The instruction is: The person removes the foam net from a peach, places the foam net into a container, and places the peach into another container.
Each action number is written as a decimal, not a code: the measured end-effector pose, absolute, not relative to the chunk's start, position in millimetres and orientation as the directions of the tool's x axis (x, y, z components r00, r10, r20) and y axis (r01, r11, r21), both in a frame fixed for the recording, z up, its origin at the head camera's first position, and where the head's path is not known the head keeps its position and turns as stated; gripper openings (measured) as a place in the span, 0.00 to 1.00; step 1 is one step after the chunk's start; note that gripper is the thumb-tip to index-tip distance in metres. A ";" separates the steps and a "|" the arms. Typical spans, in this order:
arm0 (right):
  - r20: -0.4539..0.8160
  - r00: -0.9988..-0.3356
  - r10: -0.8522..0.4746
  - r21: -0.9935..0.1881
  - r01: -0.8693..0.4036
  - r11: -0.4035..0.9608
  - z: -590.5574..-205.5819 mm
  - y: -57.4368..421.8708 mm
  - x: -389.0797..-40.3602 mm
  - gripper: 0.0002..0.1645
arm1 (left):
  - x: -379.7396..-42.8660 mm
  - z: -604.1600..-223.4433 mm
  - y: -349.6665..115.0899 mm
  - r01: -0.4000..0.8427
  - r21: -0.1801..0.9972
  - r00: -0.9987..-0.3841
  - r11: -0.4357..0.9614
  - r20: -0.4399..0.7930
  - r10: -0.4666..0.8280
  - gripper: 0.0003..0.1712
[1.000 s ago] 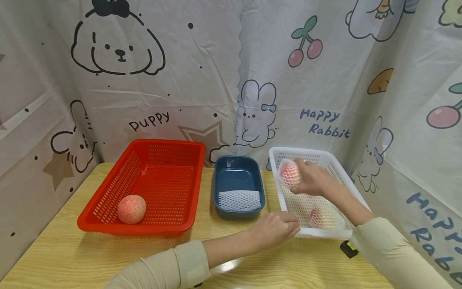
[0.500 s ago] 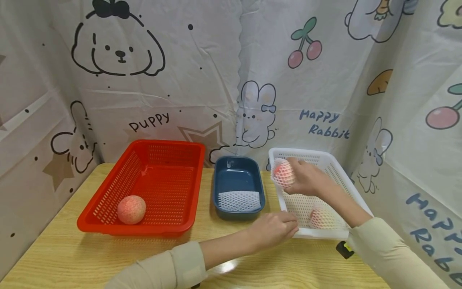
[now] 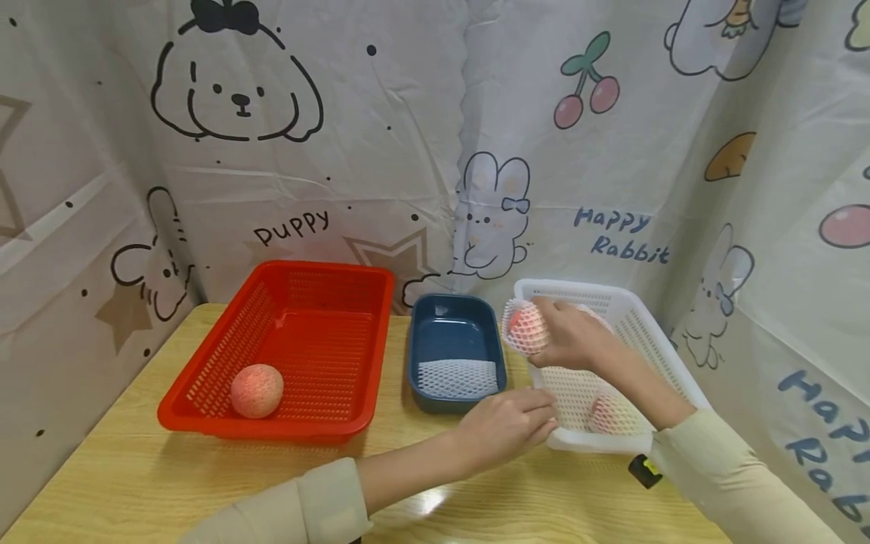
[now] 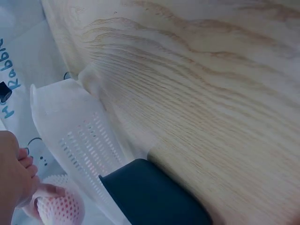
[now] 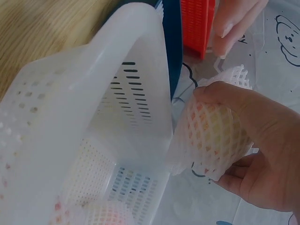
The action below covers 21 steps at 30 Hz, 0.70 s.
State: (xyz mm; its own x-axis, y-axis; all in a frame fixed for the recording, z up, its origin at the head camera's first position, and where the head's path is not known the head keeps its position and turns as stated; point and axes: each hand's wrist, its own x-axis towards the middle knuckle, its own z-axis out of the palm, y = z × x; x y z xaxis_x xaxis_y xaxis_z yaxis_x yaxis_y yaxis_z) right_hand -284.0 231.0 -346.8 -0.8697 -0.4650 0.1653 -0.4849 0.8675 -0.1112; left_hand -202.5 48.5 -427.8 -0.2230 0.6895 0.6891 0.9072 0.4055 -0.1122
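Note:
My right hand (image 3: 567, 332) grips a peach (image 3: 526, 329) in a white foam net, above the left rim of the white basket (image 3: 669, 359). In the right wrist view, thumb and fingers wrap the netted peach (image 5: 213, 133) from one side. My left hand (image 3: 506, 427) hovers by the basket's front left corner with loosely bent fingers and holds nothing; its fingertips (image 5: 229, 26) show apart from the basket in the right wrist view. Another netted peach (image 3: 612, 415) lies at the basket's front. Some netting (image 3: 593, 313) shows partly behind my right hand.
Left of the white basket stands a dark blue dish (image 3: 457, 306) with a flat white foam net (image 3: 457, 378) in it. Farther left, a red basket (image 3: 370, 355) holds a bare peach (image 3: 257, 391). A printed curtain (image 3: 408, 151) closes off the table's back.
My right hand has carried the netted peach left, from inside the white basket to over its left rim. My left hand has drawn slightly left, off the basket's corner.

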 end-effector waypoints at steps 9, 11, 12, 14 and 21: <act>0.164 -0.853 -0.495 -0.110 -0.515 0.850 -347.6 217.9 -280.8 0.56 | -197.8 -428.2 26.3 0.903 -0.065 -0.272 0.424 0.677 0.684 0.14; 0.164 -0.852 -0.497 -0.106 -0.516 0.850 -347.6 215.5 -280.1 0.56 | -196.5 -427.5 21.0 0.900 -0.054 -0.285 0.432 0.678 0.677 0.17; 0.163 -0.853 -0.497 -0.109 -0.516 0.850 -347.9 214.6 -279.9 0.55 | -195.9 -427.0 18.5 0.898 -0.049 -0.290 0.436 0.679 0.674 0.18; 0.161 -0.852 -0.498 -0.113 -0.517 0.848 -348.2 212.4 -279.6 0.55 | -194.5 -425.9 13.3 0.891 -0.058 -0.295 0.451 0.682 0.669 0.18; 0.129 -0.858 -0.498 -0.122 -0.512 0.850 -350.4 204.6 -278.1 0.55 | -191.9 -423.2 -2.4 0.875 -0.071 -0.299 0.478 0.699 0.650 0.19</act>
